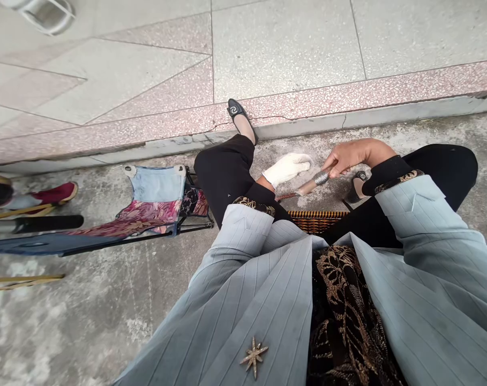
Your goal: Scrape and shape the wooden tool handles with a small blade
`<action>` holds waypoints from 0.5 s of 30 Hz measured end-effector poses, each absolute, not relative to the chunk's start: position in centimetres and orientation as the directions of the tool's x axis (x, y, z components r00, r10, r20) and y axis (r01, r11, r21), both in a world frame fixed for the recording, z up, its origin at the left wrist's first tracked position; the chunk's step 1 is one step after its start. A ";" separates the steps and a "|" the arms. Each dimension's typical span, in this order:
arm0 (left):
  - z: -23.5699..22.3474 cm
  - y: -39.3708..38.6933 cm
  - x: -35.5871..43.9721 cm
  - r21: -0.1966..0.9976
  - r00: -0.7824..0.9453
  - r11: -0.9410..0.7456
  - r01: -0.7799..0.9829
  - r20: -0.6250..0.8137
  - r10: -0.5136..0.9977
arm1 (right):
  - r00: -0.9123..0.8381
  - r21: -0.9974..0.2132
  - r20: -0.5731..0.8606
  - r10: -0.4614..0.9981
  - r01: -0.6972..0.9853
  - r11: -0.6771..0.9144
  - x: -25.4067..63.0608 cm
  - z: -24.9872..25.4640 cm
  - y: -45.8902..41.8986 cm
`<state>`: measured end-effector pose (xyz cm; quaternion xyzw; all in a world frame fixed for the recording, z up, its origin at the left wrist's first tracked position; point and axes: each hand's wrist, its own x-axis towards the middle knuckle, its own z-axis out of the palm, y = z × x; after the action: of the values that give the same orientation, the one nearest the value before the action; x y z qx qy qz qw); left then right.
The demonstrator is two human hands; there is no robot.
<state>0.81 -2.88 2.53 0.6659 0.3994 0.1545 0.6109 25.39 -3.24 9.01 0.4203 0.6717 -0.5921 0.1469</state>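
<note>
My left hand [288, 169] wears a white knitted glove. Its fingers curl inward beside the tool, and whatever they may hold is hidden. Bare, my right hand [345, 157] grips the end of a hand tool [307, 186] whose pale handle is wrapped in silvery material near my fingers. A thin reddish-brown part of this tool points left below the glove; its exact kind does not show. Both hands are above the rough concrete between my knees, close together but apart.
Below me a woven wicker edge [317, 221] shows between my legs. A low folding chair [157, 185] with denim and floral cloth stands to the left. Past it are another person's red shoe [58, 194] and a black-handled pole [50, 222]. A raised tiled step [283, 64] runs ahead.
</note>
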 end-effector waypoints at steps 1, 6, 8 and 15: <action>2.6 -2.9 0.8 0.945 0.620 0.095 0.313 -0.279 0.734 | -0.641 -0.737 -0.642 0.421 0.667 -0.107 25.6 9.5 -3.3; 2.9 -3.0 0.8 0.950 0.604 0.221 0.219 -0.310 0.734 | -0.565 -0.923 -0.375 0.735 0.298 -0.242 26.6 10.6 -3.6; 2.8 -3.1 0.8 0.948 0.654 0.208 0.242 -0.318 0.686 | -0.501 -0.943 -0.329 0.800 0.212 -0.255 26.6 10.2 -3.6; 1.8 -3.1 0.6 0.943 0.704 0.034 0.332 -0.272 0.657 | -0.220 -0.853 -0.415 0.883 0.433 -0.293 25.7 8.4 -3.0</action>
<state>0.65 -3.12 1.76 0.6825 0.3621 0.1307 0.6213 25.68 -2.96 8.35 0.5896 0.5577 -0.5468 -0.2058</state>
